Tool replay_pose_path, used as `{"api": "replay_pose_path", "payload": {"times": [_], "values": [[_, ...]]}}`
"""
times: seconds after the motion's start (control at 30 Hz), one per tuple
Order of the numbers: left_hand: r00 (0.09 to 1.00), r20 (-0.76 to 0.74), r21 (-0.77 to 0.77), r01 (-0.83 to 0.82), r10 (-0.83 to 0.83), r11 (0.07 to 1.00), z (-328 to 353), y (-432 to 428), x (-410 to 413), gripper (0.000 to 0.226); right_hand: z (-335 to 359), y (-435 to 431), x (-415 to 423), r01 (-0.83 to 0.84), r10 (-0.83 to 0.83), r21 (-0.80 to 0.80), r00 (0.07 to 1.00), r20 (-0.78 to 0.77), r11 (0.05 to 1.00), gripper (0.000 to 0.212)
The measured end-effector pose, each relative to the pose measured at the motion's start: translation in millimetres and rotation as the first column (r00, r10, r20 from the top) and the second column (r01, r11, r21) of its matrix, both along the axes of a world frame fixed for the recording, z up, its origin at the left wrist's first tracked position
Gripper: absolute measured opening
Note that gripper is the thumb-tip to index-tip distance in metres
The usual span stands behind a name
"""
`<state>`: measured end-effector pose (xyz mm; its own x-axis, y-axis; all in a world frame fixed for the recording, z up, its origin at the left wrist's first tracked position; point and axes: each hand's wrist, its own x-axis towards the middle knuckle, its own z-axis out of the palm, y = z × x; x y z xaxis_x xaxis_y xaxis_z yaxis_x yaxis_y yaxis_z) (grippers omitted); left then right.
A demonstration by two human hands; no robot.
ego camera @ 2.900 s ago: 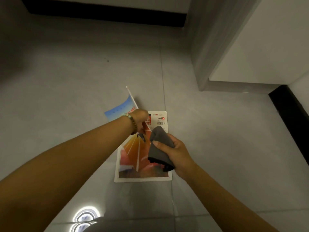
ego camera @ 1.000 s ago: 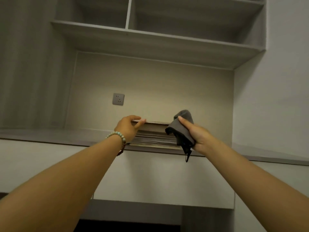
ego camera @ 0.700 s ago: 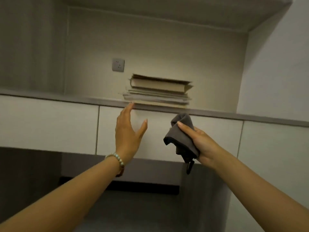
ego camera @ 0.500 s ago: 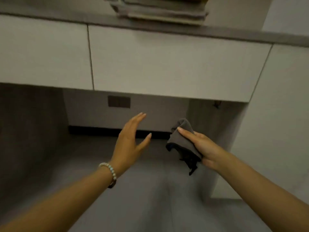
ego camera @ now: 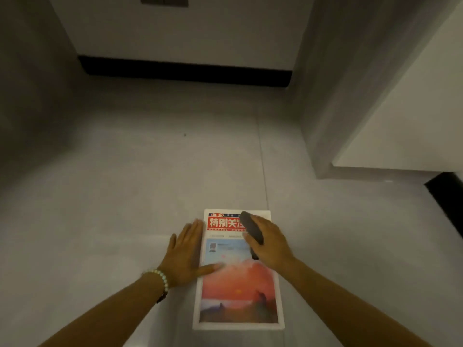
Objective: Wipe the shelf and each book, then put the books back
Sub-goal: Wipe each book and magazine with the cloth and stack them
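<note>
Left hand (ego camera: 186, 251) flat; right (ego camera: 269, 244) seemingly curled.

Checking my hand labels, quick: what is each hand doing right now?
Left hand: open, fingers straight, thumb over the magazine.
Right hand: grips the grey cloth above the magazine.

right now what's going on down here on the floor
A person is looking down at a magazine that lies flat, cover up, on the grey floor. The right hand grips a dark grey cloth over the red title at the top of the cover, apparently to wipe it. The left hand is flat and open along the magazine's left edge, with its thumb on the cover, as if to steady it.
</note>
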<state>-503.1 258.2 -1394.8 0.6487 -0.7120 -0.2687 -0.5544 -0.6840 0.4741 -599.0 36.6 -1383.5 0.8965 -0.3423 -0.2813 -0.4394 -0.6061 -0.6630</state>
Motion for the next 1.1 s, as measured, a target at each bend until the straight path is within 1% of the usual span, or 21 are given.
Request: {"api": "replay_pose_path", "payload": {"times": [0.07, 0.1, 0.17, 0.27, 0.3, 0.4, 0.43, 0.47, 0.5, 0.57, 0.6, 0.63, 0.73, 0.77, 0.8, 0.83, 0.9, 0.93, 1.0, 1.07, 1.1], "values": [[0.998, 0.064, 0.072, 0.018, -0.022, 0.997, -17, 13, -2, 0.130, -23, 6, -2, -0.097, 0.099, -0.249, 0.995, -0.003, 0.964, 0.070], [0.995, 0.090, 0.093, 0.035, -0.043, 0.995, -22, 18, -3, 0.127, -26, 5, 1, -0.101, 0.118, -0.316, 0.992, 0.034, 0.943, 0.073], [0.995, 0.092, 0.086, 0.019, -0.027, 0.996, -27, 22, -4, 0.128, -36, 3, 8, -0.060, 0.096, -0.349, 0.992, 0.085, 0.935, 0.074], [0.991, 0.129, 0.088, -0.054, 0.043, 0.995, -31, 21, -4, 0.138, -45, 28, 19, 0.061, -0.040, -0.331, 0.997, 0.070, 0.942, 0.069], [0.990, 0.134, 0.097, -0.062, 0.049, 0.993, -31, 20, -4, 0.139, -46, 43, 23, 0.039, -0.018, -0.337, 0.998, 0.067, 0.941, 0.066], [0.987, 0.155, 0.130, -0.061, 0.041, 0.990, -33, 21, -3, 0.139, -46, 68, 39, -0.243, 0.302, -0.396, 0.948, 0.095, 0.886, 0.059], [0.987, 0.156, 0.136, -0.058, 0.036, 0.989, -33, 20, -3, 0.138, -45, 64, 47, -0.293, 0.369, -0.417, 0.923, 0.114, 0.860, 0.058], [0.988, 0.148, 0.135, -0.055, 0.035, 0.989, -33, 21, -2, 0.138, -46, 56, 53, -0.281, 0.368, -0.427, 0.920, 0.133, 0.859, 0.055], [0.990, 0.136, 0.125, -0.055, 0.037, 0.991, -34, 21, -2, 0.138, -47, 47, 59, -0.209, 0.299, -0.430, 0.942, 0.155, 0.878, 0.050], [0.990, 0.132, 0.101, -0.056, 0.042, 0.993, -35, 21, -2, 0.139, -49, 34, 68, 0.031, 0.016, -0.386, 0.993, 0.118, 0.922, 0.047], [0.990, 0.132, 0.095, -0.054, 0.041, 0.994, -37, 22, -2, 0.139, -48, 35, 71, 0.094, -0.064, -0.348, 0.993, 0.097, 0.933, 0.047], [0.990, 0.135, 0.092, -0.052, 0.039, 0.994, -38, 22, -2, 0.139, -48, 41, 73, 0.082, -0.043, -0.330, 0.991, 0.123, 0.940, 0.047], [0.986, 0.160, 0.090, -0.050, 0.035, 0.995, -39, 22, -1, 0.139, -50, 61, 68, -0.204, 0.283, -0.309, 0.931, 0.233, 0.929, 0.039], [0.986, 0.161, 0.089, -0.053, 0.038, 0.995, -39, 23, -1, 0.139, -51, 59, 69, -0.234, 0.320, -0.308, 0.908, 0.270, 0.922, 0.034], [0.987, 0.157, 0.091, -0.054, 0.039, 0.994, -40, 22, -1, 0.139, -53, 52, 68, -0.225, 0.317, -0.324, 0.910, 0.268, 0.919, 0.032], [0.987, 0.157, 0.098, -0.053, 0.038, 0.994, -40, 22, -1, 0.138, -55, 43, 68, -0.164, 0.266, -0.347, 0.925, 0.270, 0.923, 0.031], [0.986, 0.162, 0.105, -0.051, 0.033, 0.993, -42, 22, -2, 0.137, -55, 21, 66, 0.095, 0.037, -0.405, 0.951, 0.306, 0.909, 0.032], [0.987, 0.157, 0.104, -0.041, 0.024, 0.994, -43, 22, -2, 0.135, -56, 17, 64, 0.213, -0.099, -0.374, 0.949, 0.300, 0.902, 0.034], [0.987, 0.160, 0.098, -0.025, 0.009, 0.995, -44, 23, -2, 0.127, -60, 19, 58, 0.246, -0.177, -0.295, 0.954, 0.242, 0.923, 0.042], [0.985, 0.170, 0.099, -0.022, 0.004, 0.995, -43, 23, -2, 0.124, -60, 41, 53, 0.113, -0.019, -0.334, 0.962, 0.273, 0.936, 0.045], [0.985, 0.174, 0.097, -0.028, 0.011, 0.995, -43, 23, -2, 0.126, -61, 51, 49, -0.001, 0.109, -0.317, 0.941, 0.322, 0.948, 0.040]]}}
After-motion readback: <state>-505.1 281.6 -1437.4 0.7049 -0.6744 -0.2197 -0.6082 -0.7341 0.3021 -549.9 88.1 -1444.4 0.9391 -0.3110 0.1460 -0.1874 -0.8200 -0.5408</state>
